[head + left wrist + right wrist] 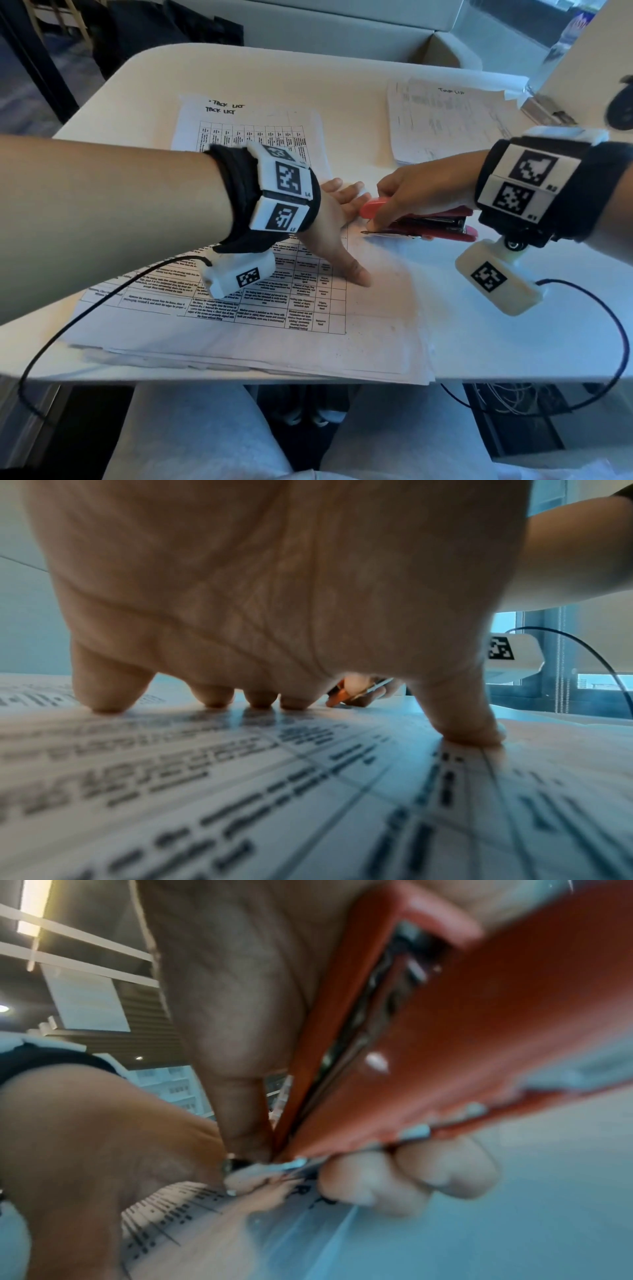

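A stack of printed sheets (260, 329) with a table of text lies on the white table (496, 329). My left hand (337, 219) presses flat on it, fingers spread and straight, fingertips (103, 704) and thumb on the paper (240, 791). My right hand (411, 195) grips a red stapler (431, 224) by its top, thumb and fingers curled round it. The stapler's (462, 1031) nose sits at the right edge of the stack (192, 1221), just beside my left fingers. In the left wrist view only the stapler's (337, 696) tip shows between finger and thumb.
A second pile of printed sheets (452, 123) lies at the table's far right. A sheet headed in handwriting (239, 123) lies beyond my left wrist. Cables (102, 305) run from both wrist cameras across the front edge. My lap (219, 438) is below the table.
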Motion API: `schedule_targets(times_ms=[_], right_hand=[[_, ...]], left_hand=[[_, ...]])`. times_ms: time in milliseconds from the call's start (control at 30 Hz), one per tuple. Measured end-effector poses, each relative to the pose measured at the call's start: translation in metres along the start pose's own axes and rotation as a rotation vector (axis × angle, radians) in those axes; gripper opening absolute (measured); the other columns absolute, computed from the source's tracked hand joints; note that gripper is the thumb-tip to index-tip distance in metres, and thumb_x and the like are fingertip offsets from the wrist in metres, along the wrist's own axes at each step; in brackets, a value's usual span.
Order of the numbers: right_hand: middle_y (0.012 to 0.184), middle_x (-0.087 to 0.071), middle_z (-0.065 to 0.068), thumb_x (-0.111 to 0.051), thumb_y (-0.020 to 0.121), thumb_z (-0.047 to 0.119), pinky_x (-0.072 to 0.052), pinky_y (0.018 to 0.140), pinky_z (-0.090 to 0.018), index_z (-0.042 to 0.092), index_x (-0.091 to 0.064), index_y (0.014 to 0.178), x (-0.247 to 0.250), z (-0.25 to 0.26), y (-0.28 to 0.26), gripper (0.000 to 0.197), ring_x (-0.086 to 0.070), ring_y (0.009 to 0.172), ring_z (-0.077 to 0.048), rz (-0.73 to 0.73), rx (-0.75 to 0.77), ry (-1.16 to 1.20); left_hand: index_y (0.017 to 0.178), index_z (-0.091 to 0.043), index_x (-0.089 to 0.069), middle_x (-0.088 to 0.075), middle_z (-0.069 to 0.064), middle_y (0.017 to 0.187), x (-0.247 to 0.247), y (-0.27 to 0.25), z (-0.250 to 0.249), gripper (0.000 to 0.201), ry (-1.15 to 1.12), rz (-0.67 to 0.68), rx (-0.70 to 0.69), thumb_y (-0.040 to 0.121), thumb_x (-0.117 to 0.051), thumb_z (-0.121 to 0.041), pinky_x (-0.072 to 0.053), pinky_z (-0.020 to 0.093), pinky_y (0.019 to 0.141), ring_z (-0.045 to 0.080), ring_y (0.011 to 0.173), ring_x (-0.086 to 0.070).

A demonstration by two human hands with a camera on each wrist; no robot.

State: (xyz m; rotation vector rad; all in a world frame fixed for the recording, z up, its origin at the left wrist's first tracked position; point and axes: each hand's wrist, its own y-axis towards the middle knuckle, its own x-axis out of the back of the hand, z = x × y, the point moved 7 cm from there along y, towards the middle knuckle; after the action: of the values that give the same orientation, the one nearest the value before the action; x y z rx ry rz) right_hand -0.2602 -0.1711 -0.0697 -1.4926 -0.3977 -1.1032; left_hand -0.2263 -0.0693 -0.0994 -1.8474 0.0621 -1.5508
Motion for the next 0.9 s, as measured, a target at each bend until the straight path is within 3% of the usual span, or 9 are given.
schedule_targets(times_ms=[167, 333, 467, 600, 700, 800, 900], right_hand=[[0.088, -0.068, -0.008, -0.065, 0.084, 0.05, -0.053, 0.057, -0.028, 0.019, -0.053, 0.094, -0.001, -0.003, -0.008, 0.034, -0.068, 0.066, -0.021, -0.051, 0.053, -0.04], [0.08, -0.065, 0.001, -0.058, 0.076, 0.069, -0.044, 0.056, -0.025, 0.022, -0.051, 0.086, -0.001, -0.001, -0.016, 0.048, -0.064, 0.066, -0.014, -0.177, 0.114, -0.149], [0.082, -0.058, 0.006, -0.057, 0.077, 0.069, -0.038, 0.056, -0.024, 0.024, -0.049, 0.09, 0.002, -0.001, -0.022, 0.048, -0.053, 0.068, -0.008, -0.275, 0.137, -0.221], [0.085, -0.057, 0.008, -0.063, 0.073, 0.068, -0.045, 0.065, -0.027, 0.025, -0.051, 0.095, 0.006, -0.006, -0.027, 0.05, -0.053, 0.073, -0.007, -0.347, 0.154, -0.256], [0.082, -0.056, 0.009, -0.065, 0.072, 0.067, -0.04, 0.064, -0.029, 0.024, -0.054, 0.095, 0.006, -0.009, -0.03, 0.05, -0.052, 0.073, -0.008, -0.383, 0.148, -0.266], [0.096, -0.061, 0.006, -0.062, 0.071, 0.072, -0.043, 0.07, -0.03, 0.025, -0.058, 0.106, 0.004, -0.008, -0.032, 0.058, -0.055, 0.084, -0.014, -0.401, 0.154, -0.33], [0.118, -0.058, 0.005, -0.063, 0.061, 0.079, -0.045, 0.084, -0.034, 0.027, -0.049, 0.127, 0.003, -0.005, -0.036, 0.085, -0.054, 0.103, -0.018, -0.38, 0.141, -0.332]], left_hand=[[0.147, -0.029, 0.026, 0.032, -0.007, 0.155, 0.003, -0.001, 0.003, 0.136, -0.021, 0.025, -0.02, 0.056, -0.057, -0.085, 0.009, 0.046, 0.113, 0.017, 0.143, 0.027], [0.147, -0.027, 0.026, 0.033, -0.007, 0.154, 0.002, -0.001, 0.004, 0.144, -0.011, 0.027, -0.019, 0.05, -0.064, -0.083, 0.009, 0.046, 0.113, 0.016, 0.143, 0.028], [0.148, -0.026, 0.026, 0.032, -0.008, 0.155, 0.002, -0.001, 0.003, 0.143, 0.0, 0.018, -0.011, 0.052, -0.065, -0.081, 0.006, 0.048, 0.114, 0.016, 0.143, 0.027], [0.147, -0.023, 0.027, 0.032, -0.007, 0.155, 0.003, -0.004, 0.0, 0.139, 0.011, 0.013, -0.001, 0.058, -0.065, -0.078, 0.006, 0.047, 0.115, 0.017, 0.143, 0.026], [0.147, -0.021, 0.026, 0.029, -0.005, 0.156, 0.004, -0.006, -0.002, 0.138, 0.02, 0.011, 0.016, 0.059, -0.065, -0.076, 0.005, 0.044, 0.116, 0.018, 0.145, 0.024], [0.149, -0.019, 0.022, 0.026, -0.004, 0.157, 0.004, -0.007, -0.005, 0.136, 0.02, -0.002, 0.032, 0.061, -0.066, -0.074, 0.003, 0.043, 0.117, 0.019, 0.146, 0.02], [0.152, -0.018, 0.014, 0.02, -0.005, 0.159, 0.004, -0.009, -0.006, 0.134, 0.016, -0.024, 0.038, 0.061, -0.066, -0.075, 0.001, 0.041, 0.118, 0.02, 0.147, 0.015]])
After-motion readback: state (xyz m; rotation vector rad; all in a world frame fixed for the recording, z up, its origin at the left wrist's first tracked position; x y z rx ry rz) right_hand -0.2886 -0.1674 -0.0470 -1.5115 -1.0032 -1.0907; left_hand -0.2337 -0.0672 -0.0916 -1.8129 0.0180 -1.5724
